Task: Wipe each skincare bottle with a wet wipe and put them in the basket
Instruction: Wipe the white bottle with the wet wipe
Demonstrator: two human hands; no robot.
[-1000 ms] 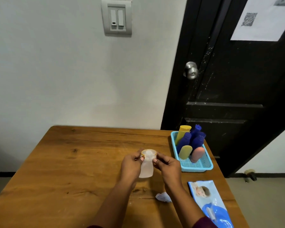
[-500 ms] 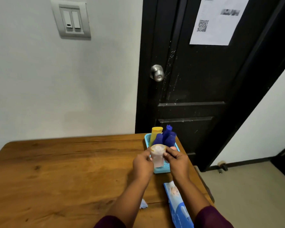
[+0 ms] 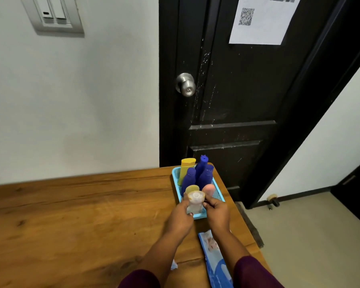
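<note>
- clear bottle [image 3: 194, 202] held upright between both hands, over the near end of the basket [image 3: 219, 190]; long axis roughly vertical, cap up, base pointing down at the mesh floor
- left hand [image 3: 180, 220]: fingers curled round the body from the left; right hand [image 3: 217, 213]: fingertips pinching just under the cap from the right; both about equally near
- key relation: free slot looks to be right under the bottle, in front of the yellow-capped bottle [image 3: 192, 188] and pink bottle [image 3: 209, 189]; a straight drop should do; whether the base touches the floor yet, can't tell
- far end packed: yellow tube [image 3: 186, 169], blue bottles [image 3: 204, 173], leaning on the back wall
- materials: bottle frosted translucent plastic, round; basket rigid blue plastic mesh; table [image 3: 81, 215] glossy wood
- wipe pack [image 3: 215, 265], glossy soft film, near edge; crumpled wipe [image 3: 174, 265] beside left arm
</note>
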